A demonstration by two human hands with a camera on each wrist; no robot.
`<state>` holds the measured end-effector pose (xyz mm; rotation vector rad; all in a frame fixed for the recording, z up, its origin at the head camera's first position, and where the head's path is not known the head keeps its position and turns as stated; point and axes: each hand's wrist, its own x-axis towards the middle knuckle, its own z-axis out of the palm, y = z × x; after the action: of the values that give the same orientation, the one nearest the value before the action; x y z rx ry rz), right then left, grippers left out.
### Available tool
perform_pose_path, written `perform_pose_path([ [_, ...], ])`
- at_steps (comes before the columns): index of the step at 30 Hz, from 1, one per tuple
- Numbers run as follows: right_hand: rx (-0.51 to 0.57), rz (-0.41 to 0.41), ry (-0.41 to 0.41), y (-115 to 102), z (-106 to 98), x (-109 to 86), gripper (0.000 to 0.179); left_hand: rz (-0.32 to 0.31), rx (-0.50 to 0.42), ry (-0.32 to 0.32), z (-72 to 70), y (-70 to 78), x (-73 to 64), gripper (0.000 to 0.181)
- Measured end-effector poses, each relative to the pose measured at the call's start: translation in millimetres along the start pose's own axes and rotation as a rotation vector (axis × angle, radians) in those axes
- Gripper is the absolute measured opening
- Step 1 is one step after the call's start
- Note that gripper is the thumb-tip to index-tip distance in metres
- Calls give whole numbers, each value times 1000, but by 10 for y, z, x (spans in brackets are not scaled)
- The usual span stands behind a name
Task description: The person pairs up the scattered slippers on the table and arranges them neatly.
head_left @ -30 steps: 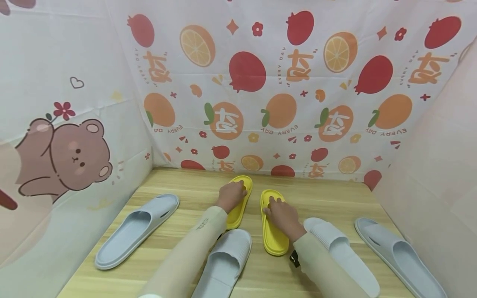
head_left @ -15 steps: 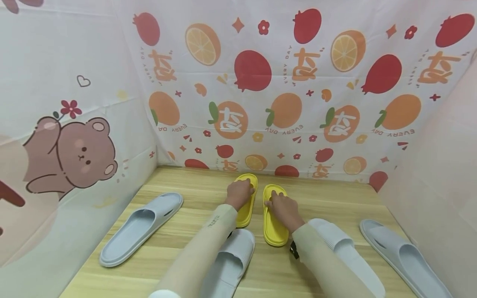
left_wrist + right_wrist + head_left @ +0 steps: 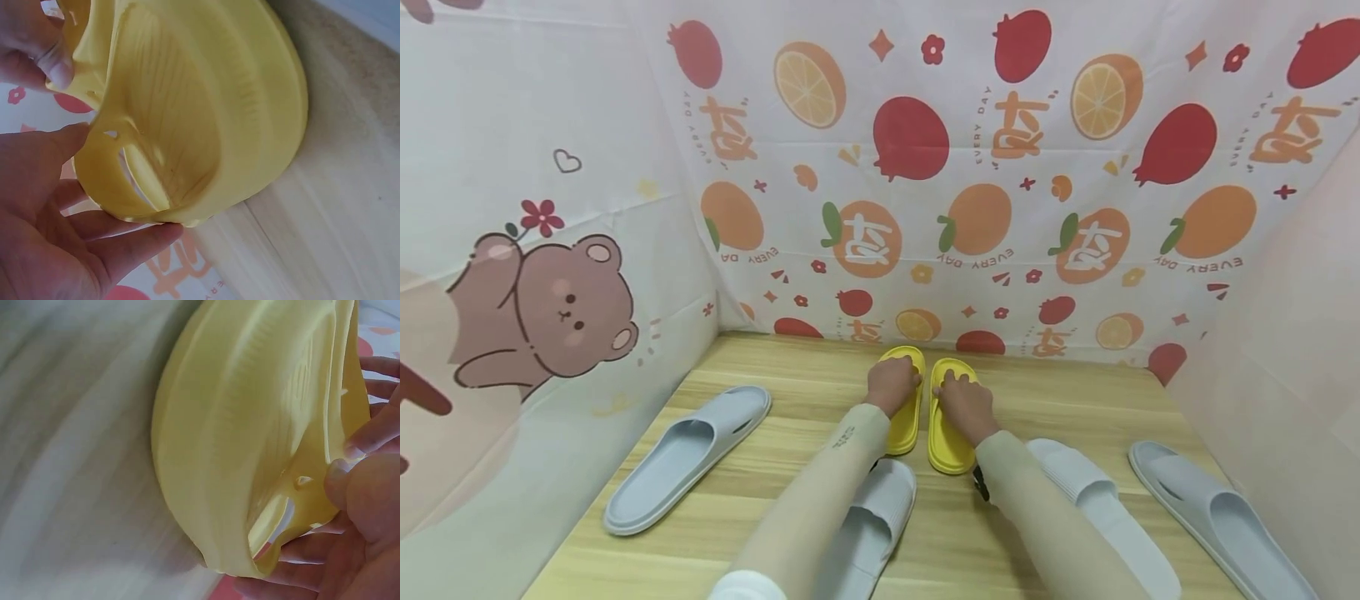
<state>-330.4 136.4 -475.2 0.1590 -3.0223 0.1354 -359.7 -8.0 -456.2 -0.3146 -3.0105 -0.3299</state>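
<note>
Two yellow slippers stand side by side near the back of the wooden floor, toes toward the patterned cloth. My left hand [image 3: 892, 385] grips the strap of the left yellow slipper [image 3: 906, 429], thumb on the inner side and fingers along the outer edge. On the right yellow slipper [image 3: 950, 448], my right hand [image 3: 967, 408] holds the strap in the same way. The left wrist view looks at the heel of the left slipper [image 3: 256, 100] from behind. Only a narrow strip of wood shows between the pair. My hands hide most of both straps.
Behind my left forearm lies a ribbed grey slipper [image 3: 883, 500], partly hidden. A blue-grey slipper [image 3: 685, 462] sits at the left. Right of my right sleeve are a pale slipper [image 3: 1112, 521] and another blue-grey one [image 3: 1217, 517]. A fruit-print cloth [image 3: 925, 217] closes the back.
The right yellow slipper has moved back and straightened beside the left one. The left slipper has shifted slightly right, so the gap between them has narrowed. Both hands keep their hold.
</note>
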Motion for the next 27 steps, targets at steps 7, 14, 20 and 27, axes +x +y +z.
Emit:
perform_pose_path([
  [7,4,24,-14,2,39,139,41,-20,1,4,-16,55,27,32],
  [14,15,49,-32,10,54,242,40,-34,-4,-13,-9,111,62,31],
  [20,42,57,-23,24,46,321,38,-57,-28,-33,0,144,109,30],
  [27,33,60,-22,36,59,387,39,-56,-31,-37,-1,155,115,29],
])
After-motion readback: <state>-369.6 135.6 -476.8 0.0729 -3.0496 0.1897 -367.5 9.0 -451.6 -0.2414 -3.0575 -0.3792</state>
